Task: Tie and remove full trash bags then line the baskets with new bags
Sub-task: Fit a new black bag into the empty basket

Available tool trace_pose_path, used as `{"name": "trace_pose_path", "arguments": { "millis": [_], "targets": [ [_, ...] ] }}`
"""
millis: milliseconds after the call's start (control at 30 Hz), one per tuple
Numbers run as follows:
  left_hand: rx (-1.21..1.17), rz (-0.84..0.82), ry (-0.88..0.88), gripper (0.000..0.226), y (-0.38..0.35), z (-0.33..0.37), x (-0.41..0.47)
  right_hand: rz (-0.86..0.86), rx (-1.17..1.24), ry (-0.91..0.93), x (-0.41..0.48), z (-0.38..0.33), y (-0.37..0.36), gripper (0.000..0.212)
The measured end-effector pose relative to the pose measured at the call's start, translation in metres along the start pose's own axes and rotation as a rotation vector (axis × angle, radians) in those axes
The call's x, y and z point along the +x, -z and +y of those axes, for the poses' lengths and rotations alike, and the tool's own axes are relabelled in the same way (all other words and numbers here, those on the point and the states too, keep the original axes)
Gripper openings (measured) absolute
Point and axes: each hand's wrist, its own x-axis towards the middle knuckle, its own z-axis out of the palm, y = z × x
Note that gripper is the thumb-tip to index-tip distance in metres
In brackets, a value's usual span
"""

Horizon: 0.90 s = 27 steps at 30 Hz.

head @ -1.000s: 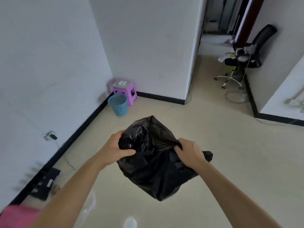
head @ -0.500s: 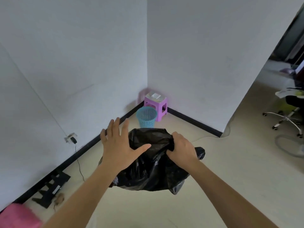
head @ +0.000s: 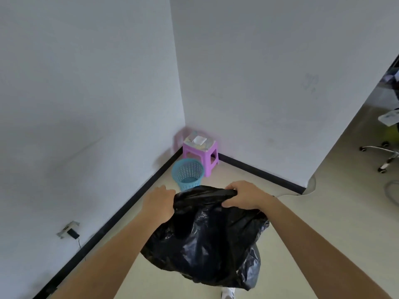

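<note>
A black trash bag (head: 207, 244) hangs in the air in front of me, its mouth stretched between both hands. My left hand (head: 158, 202) grips the bag's left rim and my right hand (head: 244, 195) is closed on the right rim. Beyond the bag, on the floor by the corner, stands a small blue mesh basket (head: 188, 174) with no bag in it. The bag's top edge hides the basket's lower front.
A purple plastic stool (head: 200, 153) with a white packet on top stands in the corner behind the basket. White walls with a black skirting board (head: 121, 214) run along the left and back. An office chair base (head: 386, 156) is at the far right. A wall socket (head: 69, 230) with a cable is low on the left.
My left hand went from open fingers to gripping the bag's rim. The bag's mouth is now pulled wider. The basket and stool look closer.
</note>
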Motion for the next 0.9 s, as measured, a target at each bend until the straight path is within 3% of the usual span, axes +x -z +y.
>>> {"name": "trace_pose_path", "arguments": {
  "millis": [100,233,367,467,567,667,733,800,900],
  "targets": [
    [-0.251,-0.020,0.038,0.021,0.027,0.001,0.071,-0.144,0.054,0.017,0.069,0.007,0.033,0.033],
    [-0.433,0.143,0.035,0.038,0.071,0.000,0.149,-0.019,-0.053,0.101,0.157,0.007,0.078,0.022],
    [-0.591,0.257,0.129,0.044,0.094,-0.018,0.206,0.082,0.122,0.121,0.226,-0.012,0.118,0.059],
    [-0.559,0.264,0.168,0.045,0.092,-0.041,0.246,0.176,-0.142,0.028,0.271,-0.018,0.130,0.063],
    [-0.549,0.264,0.199,0.039,0.080,-0.070,0.285,0.185,-0.447,-0.124,0.305,-0.022,0.136,0.046],
    [-0.602,0.245,0.259,0.029,0.065,-0.092,0.328,0.178,-0.589,-0.225,0.337,-0.028,0.134,0.037],
    [-0.601,0.261,0.220,0.016,0.054,-0.105,0.357,0.200,-0.566,-0.288,0.363,-0.034,0.133,0.039],
    [-0.531,0.269,0.118,0.008,0.042,-0.121,0.384,0.189,-0.335,-0.331,0.390,-0.043,0.132,0.034],
    [-0.185,0.124,-0.108,0.040,0.018,-0.151,0.426,-0.002,-0.163,-0.378,0.422,-0.055,0.126,0.035]
  ]
}}
